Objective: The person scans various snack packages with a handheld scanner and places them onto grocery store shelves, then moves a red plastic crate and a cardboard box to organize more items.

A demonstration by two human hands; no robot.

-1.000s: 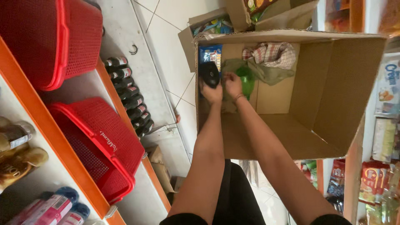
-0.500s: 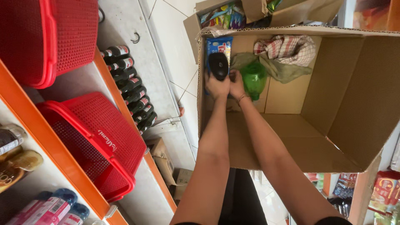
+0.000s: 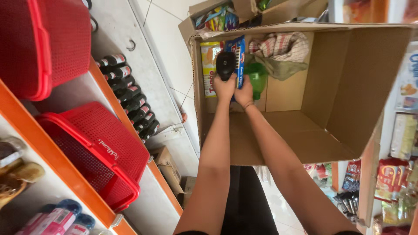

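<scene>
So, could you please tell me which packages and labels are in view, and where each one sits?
Yellow snack pack: upright, box's far-left corner.
Blue snack pack: upright beside it, behind the black device in the left hand.
Red-labelled dark bottles: row on the left shelf.
Colourful packets: carton beyond the box.
Red packets: right-hand shelves.

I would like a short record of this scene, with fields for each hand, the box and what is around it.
left hand: the left hand holds a black handheld scanner inside the box
right hand: the right hand is on a blue packet, beside a green bottle
box: an open cardboard box, with a yellow packet and a checked cloth at its far end
left side: red baskets and dark bottles on orange-edged shelves
</scene>
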